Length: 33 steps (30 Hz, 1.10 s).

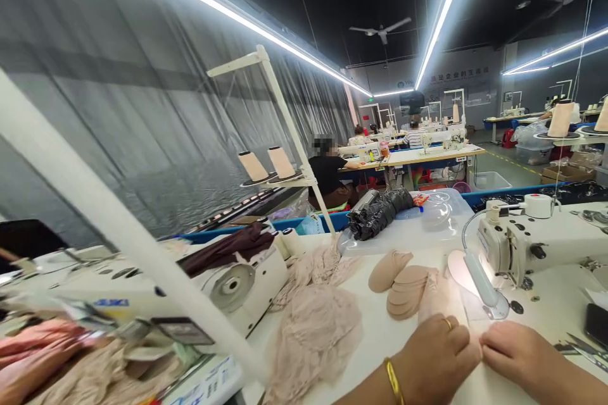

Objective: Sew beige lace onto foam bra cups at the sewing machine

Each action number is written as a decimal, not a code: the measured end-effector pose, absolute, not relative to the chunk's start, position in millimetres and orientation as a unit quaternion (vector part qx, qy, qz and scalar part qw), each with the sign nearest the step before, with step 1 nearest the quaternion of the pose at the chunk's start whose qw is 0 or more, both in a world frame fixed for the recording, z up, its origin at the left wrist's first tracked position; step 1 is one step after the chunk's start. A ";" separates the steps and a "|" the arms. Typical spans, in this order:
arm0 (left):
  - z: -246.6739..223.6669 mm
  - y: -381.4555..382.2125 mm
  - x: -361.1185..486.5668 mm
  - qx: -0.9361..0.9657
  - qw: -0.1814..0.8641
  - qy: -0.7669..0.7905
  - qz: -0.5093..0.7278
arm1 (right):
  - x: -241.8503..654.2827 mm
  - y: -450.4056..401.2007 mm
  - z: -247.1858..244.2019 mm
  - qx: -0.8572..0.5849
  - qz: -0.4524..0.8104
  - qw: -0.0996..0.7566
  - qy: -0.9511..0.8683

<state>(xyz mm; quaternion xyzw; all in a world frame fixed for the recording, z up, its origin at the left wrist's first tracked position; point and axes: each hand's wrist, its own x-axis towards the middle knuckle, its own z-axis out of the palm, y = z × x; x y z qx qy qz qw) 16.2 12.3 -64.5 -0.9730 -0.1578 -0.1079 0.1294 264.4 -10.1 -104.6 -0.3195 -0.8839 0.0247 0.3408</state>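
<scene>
My left hand, with a ring and a gold bangle, is closed on a thin beige fabric piece at the front of the sewing table. Close beside it, my right hand is closed with fingers pinched at the same fabric. Just ahead of both hands stands a white sewing machine, its lamp shining on the cloth. Oval beige pads lie stacked left of the fabric. Farther left is a heap of crumpled beige lace cloth.
Scissors and a dark phone-like object lie at the right. A clear plastic lid carries a black plastic bundle. Another machine and a slanting white pole stand left. A co-worker sits beyond.
</scene>
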 end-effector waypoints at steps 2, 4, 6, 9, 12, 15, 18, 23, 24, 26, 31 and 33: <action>-59.9 17.7 29.4 -0.973 0.110 -0.188 -0.077 | 273.4 -3.9 -103.0 -0.317 0.030 0.303 -0.898; -59.7 21.6 40.0 -0.969 0.086 -0.223 -0.052 | 281.8 0.5 -100.1 -0.312 0.026 0.273 -0.910; -65.2 23.2 46.1 -0.964 0.080 -0.244 -0.063 | 288.3 1.5 -96.4 -0.317 0.022 0.257 -0.913; -76.4 22.1 47.0 -0.954 0.101 -0.239 -0.147 | 294.0 -3.8 -88.8 -0.338 0.030 0.216 -0.916; -82.0 19.5 44.2 -0.947 0.118 -0.217 -0.207 | 296.7 -11.0 -79.8 -0.349 0.041 0.163 -0.922; -82.4 17.6 43.2 -0.938 0.133 -0.213 -0.238 | 298.3 -14.2 -73.4 -0.344 0.053 0.158 -0.924; -81.2 16.0 44.7 -0.932 0.127 -0.225 -0.253 | 299.8 -14.6 -70.2 -0.338 0.080 0.162 -0.924; -80.8 14.7 49.1 -0.933 0.116 -0.228 -0.254 | 302.6 -15.1 -66.8 -0.352 0.120 0.143 -0.917; -81.2 14.9 50.0 -0.932 0.116 -0.228 -0.256 | 303.1 -15.2 -66.4 -0.353 0.126 0.141 -0.916; -82.2 15.5 51.7 -0.931 0.115 -0.228 -0.261 | 304.0 -15.4 -65.7 -0.357 0.138 0.138 -0.913; -84.9 15.8 53.4 -0.930 0.100 -0.224 -0.274 | 305.0 -14.6 -64.1 -0.364 0.168 0.126 -0.908; -85.4 15.0 53.4 -0.927 0.089 -0.226 -0.284 | 304.2 -14.4 -63.4 -0.366 0.177 0.129 -0.904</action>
